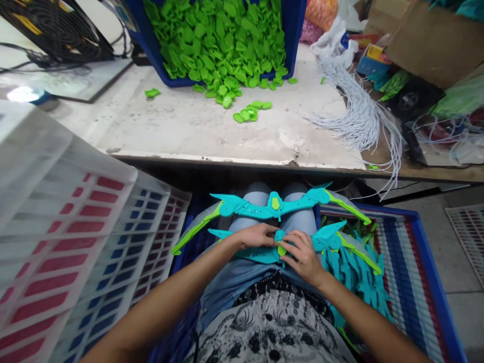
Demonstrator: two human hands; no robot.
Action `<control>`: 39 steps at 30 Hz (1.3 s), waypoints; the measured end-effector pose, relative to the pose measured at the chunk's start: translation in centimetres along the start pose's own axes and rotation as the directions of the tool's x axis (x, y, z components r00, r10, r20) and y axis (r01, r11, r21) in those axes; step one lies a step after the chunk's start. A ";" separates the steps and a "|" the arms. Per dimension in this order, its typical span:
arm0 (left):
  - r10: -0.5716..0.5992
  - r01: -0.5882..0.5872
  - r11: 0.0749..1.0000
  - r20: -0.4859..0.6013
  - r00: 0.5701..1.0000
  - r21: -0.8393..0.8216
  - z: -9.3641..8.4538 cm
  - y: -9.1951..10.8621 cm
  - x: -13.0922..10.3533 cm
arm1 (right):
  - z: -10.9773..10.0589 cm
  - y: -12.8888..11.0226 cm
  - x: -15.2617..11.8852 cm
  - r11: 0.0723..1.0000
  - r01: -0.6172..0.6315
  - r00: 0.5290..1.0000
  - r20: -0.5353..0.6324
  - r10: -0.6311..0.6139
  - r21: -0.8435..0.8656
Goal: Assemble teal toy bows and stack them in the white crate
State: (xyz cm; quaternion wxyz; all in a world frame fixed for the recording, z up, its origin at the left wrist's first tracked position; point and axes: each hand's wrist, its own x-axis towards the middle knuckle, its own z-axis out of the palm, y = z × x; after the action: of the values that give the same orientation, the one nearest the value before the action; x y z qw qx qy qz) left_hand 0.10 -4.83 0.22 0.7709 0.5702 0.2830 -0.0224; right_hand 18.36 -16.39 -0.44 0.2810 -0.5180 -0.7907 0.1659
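Centrally: left hand (pixel 259 236), fingers bent against near toy bow (pixel 260 254); right hand (pixel 301 256), fingers curled on its green insert (pixel 282 249).

Ahead of me is a scuffed, whitish tabletop (pixel 181 126), chipped along its near edge. On it, toward the back, I have 1 blue bin (pixel 296 40), with loose green pieces (pixel 247 113) scattered at its front and 1 stray green piece (pixel 152 93) to the left. A grey panel (pixel 91 78) lies farther left; on my right, white strings (pixel 355 111) spread out and droop over the edge.
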 end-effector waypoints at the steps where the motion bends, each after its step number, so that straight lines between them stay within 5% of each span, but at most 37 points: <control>1: 0.010 -0.010 1.000 0.000 1.000 0.012 0.0 -0.1 0.0 | 0.1 -0.1 0.0 0.999 -0.035 0.999 -0.008 0.035 -0.005; 7: 0.010 0.016 0.987 -0.161 0.987 0.163 0.9 -0.9 0.8 | 0.6 -0.4 1.1 0.938 -0.343 0.934 0.127 0.334 0.055; 11: 0.017 0.022 0.982 -0.203 0.979 0.189 1.1 -1.3 1.0 | -0.1 -0.5 2.0 0.892 -0.448 0.870 0.258 0.419 0.061; 21: 0.021 0.017 0.968 -0.148 0.989 0.250 0.8 -1.0 0.7 | -1.3 -0.9 2.3 0.944 -0.326 0.879 0.350 0.325 -0.057; 31: -0.019 0.038 0.984 -0.109 0.994 0.174 1.0 -0.6 0.4 | 0.1 0.2 -0.5 0.997 0.005 0.996 0.088 0.002 -0.077; 35: -0.006 0.050 0.969 -0.181 0.984 0.243 1.1 -0.8 0.6 | 0.2 0.0 -0.8 0.992 -0.023 0.997 0.071 0.032 -0.121; 39: -0.010 0.066 0.970 -0.231 0.973 0.234 1.6 -0.7 0.7 | 0.1 -0.3 -0.2 0.977 -0.206 0.969 0.133 0.211 -0.049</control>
State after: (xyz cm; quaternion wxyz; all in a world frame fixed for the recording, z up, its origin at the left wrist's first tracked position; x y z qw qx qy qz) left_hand 1.10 -6.30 -0.46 0.6582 0.6524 0.3757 -0.0057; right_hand 18.13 -16.71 -0.39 0.1979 -0.5902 -0.7522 0.2160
